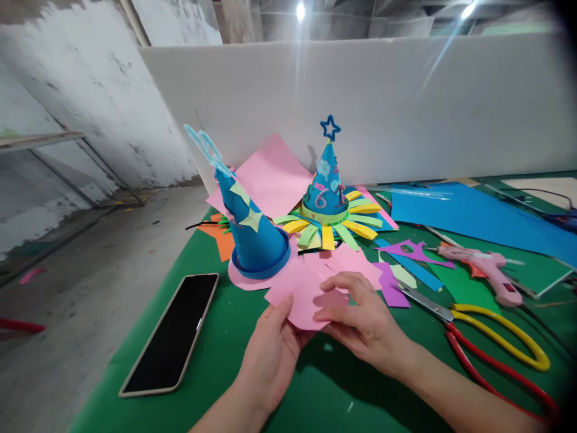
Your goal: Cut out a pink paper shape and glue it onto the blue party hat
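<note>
Between my two hands is a pink paper piece (306, 304) with a curved lower edge, held just above the green table. My left hand (274, 349) pinches its left side, thumb on top and fingers underneath. At the right side, my right hand (360, 319) grips the same paper between thumb and fingers. Just beyond it a blue paper cone hat (252, 234) leans to the left on a pink paper base, with pale green stars and a light blue looped topper. Farther back stands a second blue cone hat (327, 186), with a dark blue star on top and yellow and green strips around its brim.
A phone (174, 334) lies at the left. Scissors with yellow and red handles (451, 316) and a pink hot glue gun (484, 264) lie at the right. Purple scraps (393, 285) and a blue sheet (469, 216) are farther back, before a white panel (360, 102).
</note>
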The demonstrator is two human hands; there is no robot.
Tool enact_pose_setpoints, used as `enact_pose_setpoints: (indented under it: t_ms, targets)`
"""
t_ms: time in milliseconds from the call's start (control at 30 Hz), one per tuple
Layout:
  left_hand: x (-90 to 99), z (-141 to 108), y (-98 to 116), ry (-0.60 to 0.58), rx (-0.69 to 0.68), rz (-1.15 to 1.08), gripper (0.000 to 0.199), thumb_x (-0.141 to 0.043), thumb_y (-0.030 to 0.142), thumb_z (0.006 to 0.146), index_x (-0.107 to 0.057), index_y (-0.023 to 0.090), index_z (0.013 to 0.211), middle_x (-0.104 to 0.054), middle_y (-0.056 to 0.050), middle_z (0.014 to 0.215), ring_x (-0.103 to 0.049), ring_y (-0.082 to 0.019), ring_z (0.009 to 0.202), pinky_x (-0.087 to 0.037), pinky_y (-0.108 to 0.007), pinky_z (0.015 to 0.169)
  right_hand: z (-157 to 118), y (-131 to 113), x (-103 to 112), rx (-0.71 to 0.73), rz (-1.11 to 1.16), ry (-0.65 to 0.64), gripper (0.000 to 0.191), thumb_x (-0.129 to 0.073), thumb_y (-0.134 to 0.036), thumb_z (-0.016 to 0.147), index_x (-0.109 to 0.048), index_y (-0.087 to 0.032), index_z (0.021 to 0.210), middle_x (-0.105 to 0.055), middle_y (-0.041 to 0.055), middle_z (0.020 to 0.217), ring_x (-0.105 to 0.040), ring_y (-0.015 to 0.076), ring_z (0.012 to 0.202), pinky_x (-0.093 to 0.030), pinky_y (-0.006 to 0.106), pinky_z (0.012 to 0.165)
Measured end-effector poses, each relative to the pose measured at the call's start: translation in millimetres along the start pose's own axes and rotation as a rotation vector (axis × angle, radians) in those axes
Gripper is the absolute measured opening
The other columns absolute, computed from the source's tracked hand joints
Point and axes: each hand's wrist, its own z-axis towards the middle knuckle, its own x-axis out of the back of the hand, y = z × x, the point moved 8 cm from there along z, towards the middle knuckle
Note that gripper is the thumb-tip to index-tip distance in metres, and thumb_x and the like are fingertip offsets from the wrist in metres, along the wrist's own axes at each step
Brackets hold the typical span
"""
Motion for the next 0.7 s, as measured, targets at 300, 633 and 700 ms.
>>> enact_pose_setpoints:
  t_ms: [300,633,700]
  targets:
    - [5.2,9.5,-4.5,-0.062,0.079,0.018,0.025,-0.051,0.018,0.077,-0.060,0.008,0.099,-0.063,-0.014,0.102,-0.057,-0.026,0.093,-0.042,-0.042,0.084,3.1,39.7,-15.1,-0.446,0.493,0.048,0.007,-0.059,-0.029,0.072,-0.063,-0.023,0.072,-0.046,0.0054,0.107,-0.041,0.0208,0.106,-0.037,0.034,0.086]
    - [9.8,8.1,-18.5,-0.011,0.145,0.007,0.018,-0.056,0.018,0.072,-0.067,0.007,0.080,-0.067,-0.015,0.092,-0.061,-0.028,0.084,-0.039,-0.044,0.088,-9.6,64.4,-43.2,-0.771,0.878,0.080,0.018,-0.063,-0.030,0.068,-0.053,-0.015,0.065,-0.049,-0.0018,0.066,-0.042,0.0098,0.059,-0.035,0.023,0.052]
    - [10.8,6.8,-17.6,-0.008,0.139,0.013,0.017,-0.056,0.017,0.072,-0.068,0.006,0.078,-0.067,-0.015,0.091,-0.061,-0.029,0.085,-0.040,-0.044,0.087,-8.8,64.9,-40.4,-0.775,0.850,0.083,0.018,-0.063,-0.029,0.067,-0.052,-0.015,0.063,-0.047,-0.0026,0.065,-0.040,0.0091,0.057,-0.033,0.023,0.051]
